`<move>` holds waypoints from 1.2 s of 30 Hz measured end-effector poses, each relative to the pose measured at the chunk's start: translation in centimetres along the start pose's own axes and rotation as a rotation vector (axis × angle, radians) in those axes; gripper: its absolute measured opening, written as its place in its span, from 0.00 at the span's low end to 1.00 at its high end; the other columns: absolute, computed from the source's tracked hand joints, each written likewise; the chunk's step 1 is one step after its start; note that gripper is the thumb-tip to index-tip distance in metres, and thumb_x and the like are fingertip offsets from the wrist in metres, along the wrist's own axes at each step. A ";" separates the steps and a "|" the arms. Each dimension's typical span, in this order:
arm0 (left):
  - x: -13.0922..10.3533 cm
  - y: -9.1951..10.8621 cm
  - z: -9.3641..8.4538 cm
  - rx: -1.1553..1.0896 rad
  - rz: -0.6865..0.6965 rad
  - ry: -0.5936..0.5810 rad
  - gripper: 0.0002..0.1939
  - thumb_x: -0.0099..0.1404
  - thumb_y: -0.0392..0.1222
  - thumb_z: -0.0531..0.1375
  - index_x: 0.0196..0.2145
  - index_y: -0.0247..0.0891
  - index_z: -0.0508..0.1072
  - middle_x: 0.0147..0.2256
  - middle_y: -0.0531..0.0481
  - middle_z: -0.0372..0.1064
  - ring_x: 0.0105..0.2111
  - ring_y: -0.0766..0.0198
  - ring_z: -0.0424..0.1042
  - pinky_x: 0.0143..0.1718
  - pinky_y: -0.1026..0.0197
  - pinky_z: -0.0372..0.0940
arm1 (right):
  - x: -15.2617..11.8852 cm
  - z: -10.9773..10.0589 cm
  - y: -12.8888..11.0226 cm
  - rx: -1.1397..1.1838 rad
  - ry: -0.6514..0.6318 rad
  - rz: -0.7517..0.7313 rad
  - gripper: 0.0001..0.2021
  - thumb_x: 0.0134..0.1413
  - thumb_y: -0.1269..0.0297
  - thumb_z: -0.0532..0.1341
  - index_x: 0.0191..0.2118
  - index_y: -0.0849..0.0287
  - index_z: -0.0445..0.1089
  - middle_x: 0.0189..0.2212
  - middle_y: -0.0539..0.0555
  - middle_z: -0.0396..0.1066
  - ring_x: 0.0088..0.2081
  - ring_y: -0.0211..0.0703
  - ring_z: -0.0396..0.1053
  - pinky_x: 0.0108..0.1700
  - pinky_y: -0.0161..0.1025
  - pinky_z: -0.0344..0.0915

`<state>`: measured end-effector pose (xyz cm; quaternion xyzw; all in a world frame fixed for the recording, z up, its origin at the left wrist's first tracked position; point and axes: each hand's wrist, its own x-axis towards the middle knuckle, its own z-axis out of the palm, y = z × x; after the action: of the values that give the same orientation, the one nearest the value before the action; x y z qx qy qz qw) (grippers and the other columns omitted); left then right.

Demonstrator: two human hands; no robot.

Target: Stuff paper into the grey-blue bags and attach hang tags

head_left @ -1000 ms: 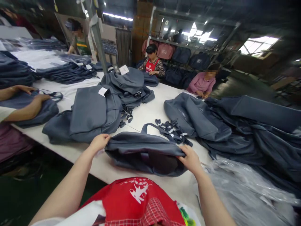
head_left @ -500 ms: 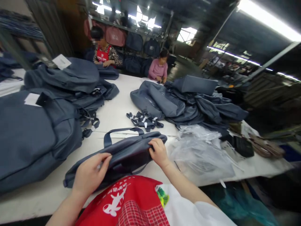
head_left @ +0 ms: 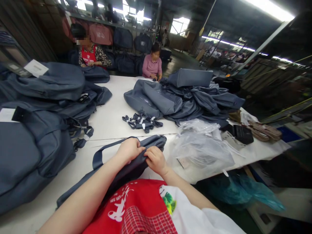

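Note:
A dark blue bag (head_left: 130, 171) lies slantwise on the table before me, its carry strap (head_left: 97, 158) looped out on the far side. My left hand (head_left: 129, 150) has its fingers closed on the bag's upper edge, right of the middle. Close beside it, my right hand (head_left: 156, 160) pinches the same edge, thumb and fingers together. Between the fingertips only a small gap shows. My left forearm covers much of the bag's left half. Just beyond the bag sits a small heap of dark straps with white tags (head_left: 142, 122).
Large blue backpacks (head_left: 21, 156) are piled at the left. Across the table lies a heap of blue bags (head_left: 156, 97), with clear plastic bags (head_left: 200, 151) nearer me on the right. Two people, one in a red apron (head_left: 89, 56), one in pink (head_left: 151, 66), work at the far side.
My left hand has moved right along the bag's edge, up close to my right hand, which has shifted slightly left. The view has turned a little to the right.

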<state>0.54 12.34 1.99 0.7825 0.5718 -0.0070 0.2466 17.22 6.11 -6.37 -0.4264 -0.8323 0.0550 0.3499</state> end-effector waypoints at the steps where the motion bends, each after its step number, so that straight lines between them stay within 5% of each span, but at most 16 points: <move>1: -0.4 0.0 0.1 0.023 -0.001 0.063 0.14 0.60 0.53 0.56 0.28 0.40 0.73 0.28 0.45 0.75 0.31 0.56 0.74 0.31 0.60 0.62 | 0.1 0.0 0.0 0.003 0.001 0.002 0.10 0.49 0.77 0.54 0.35 0.58 0.67 0.35 0.55 0.68 0.40 0.46 0.63 0.44 0.44 0.64; 7: -3.1 0.0 -0.6 0.078 -0.060 0.229 0.11 0.65 0.41 0.51 0.42 0.38 0.68 0.33 0.44 0.75 0.35 0.54 0.75 0.36 0.58 0.63 | 1.4 0.2 0.3 -0.018 -0.045 -0.005 0.09 0.48 0.77 0.55 0.34 0.59 0.67 0.34 0.55 0.67 0.38 0.46 0.62 0.42 0.44 0.63; 10: -4.7 -2.0 -1.6 0.013 -0.134 0.266 0.14 0.64 0.40 0.52 0.48 0.40 0.64 0.34 0.47 0.74 0.36 0.55 0.74 0.36 0.59 0.63 | 2.2 0.2 0.6 -0.014 -0.047 0.004 0.08 0.48 0.78 0.55 0.32 0.59 0.66 0.33 0.55 0.67 0.38 0.47 0.61 0.42 0.44 0.63; 13: -7.7 -7.3 -1.5 -0.053 -0.203 0.312 0.14 0.64 0.42 0.53 0.47 0.41 0.64 0.33 0.49 0.74 0.34 0.56 0.74 0.35 0.59 0.62 | 2.8 0.4 1.2 0.007 -0.030 0.035 0.08 0.49 0.78 0.55 0.32 0.58 0.66 0.34 0.56 0.67 0.39 0.48 0.62 0.42 0.45 0.63; 15: -10.9 -12.4 0.2 -0.103 -0.308 0.367 0.13 0.64 0.44 0.52 0.46 0.41 0.64 0.33 0.49 0.74 0.32 0.57 0.73 0.33 0.59 0.62 | 3.2 0.6 1.6 0.017 -0.030 0.049 0.07 0.50 0.77 0.56 0.32 0.58 0.66 0.33 0.56 0.67 0.39 0.48 0.62 0.43 0.45 0.62; 19: -18.5 -22.6 6.8 -0.253 -0.764 0.458 0.13 0.62 0.47 0.54 0.42 0.38 0.66 0.33 0.44 0.74 0.33 0.55 0.73 0.34 0.58 0.62 | 4.0 1.0 1.6 0.023 -0.052 0.044 0.07 0.50 0.77 0.56 0.31 0.57 0.65 0.33 0.55 0.67 0.39 0.48 0.63 0.43 0.45 0.62; 22: -22.4 -25.9 11.1 -0.402 -0.958 0.447 0.18 0.59 0.50 0.56 0.40 0.33 0.66 0.26 0.45 0.73 0.31 0.53 0.73 0.33 0.56 0.63 | 4.9 0.3 0.5 0.052 -0.204 -0.005 0.05 0.50 0.74 0.59 0.31 0.57 0.64 0.32 0.55 0.66 0.38 0.47 0.63 0.41 0.44 0.62; 25: -23.1 -24.0 11.2 -0.499 -1.029 0.711 0.25 0.55 0.57 0.60 0.43 0.34 0.66 0.30 0.45 0.73 0.33 0.53 0.71 0.33 0.56 0.63 | 6.5 -1.2 -1.7 0.160 -0.469 -0.099 0.10 0.47 0.61 0.65 0.32 0.57 0.64 0.32 0.53 0.66 0.36 0.45 0.63 0.38 0.41 0.62; 28: -21.3 -19.0 7.7 -1.029 -0.818 0.971 0.29 0.60 0.63 0.51 0.48 0.36 0.64 0.35 0.46 0.72 0.29 0.61 0.70 0.31 0.59 0.64 | 8.5 -1.7 -4.9 0.263 -0.534 -0.141 0.14 0.49 0.54 0.65 0.34 0.57 0.65 0.35 0.54 0.67 0.38 0.44 0.64 0.40 0.40 0.62; 32: -18.0 -11.9 3.4 -1.663 -0.358 0.779 0.25 0.64 0.57 0.49 0.50 0.36 0.64 0.43 0.43 0.71 0.36 0.61 0.71 0.38 0.57 0.68 | 10.3 0.5 -9.8 0.383 -0.541 -0.219 0.24 0.48 0.49 0.65 0.48 0.58 0.66 0.37 0.55 0.71 0.38 0.45 0.68 0.41 0.39 0.64; 34: -17.1 -9.7 3.0 -1.719 -0.225 0.702 0.22 0.65 0.52 0.51 0.52 0.36 0.63 0.47 0.40 0.69 0.42 0.57 0.71 0.45 0.53 0.67 | 10.4 2.3 -11.7 0.436 -0.584 -0.259 0.33 0.48 0.49 0.65 0.57 0.58 0.59 0.42 0.57 0.72 0.39 0.45 0.71 0.41 0.38 0.65; 36: -16.8 -9.2 3.3 -1.601 -0.156 0.695 0.23 0.66 0.51 0.48 0.54 0.36 0.61 0.51 0.37 0.67 0.48 0.52 0.70 0.49 0.48 0.65 | 10.2 4.0 -12.5 0.446 -0.615 -0.280 0.29 0.53 0.56 0.63 0.59 0.57 0.58 0.45 0.57 0.73 0.41 0.46 0.72 0.42 0.38 0.65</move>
<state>-12.71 -1.88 0.55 0.2907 0.4995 0.6185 0.5324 2.32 6.72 0.93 -0.1863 -0.9159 0.3110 0.1723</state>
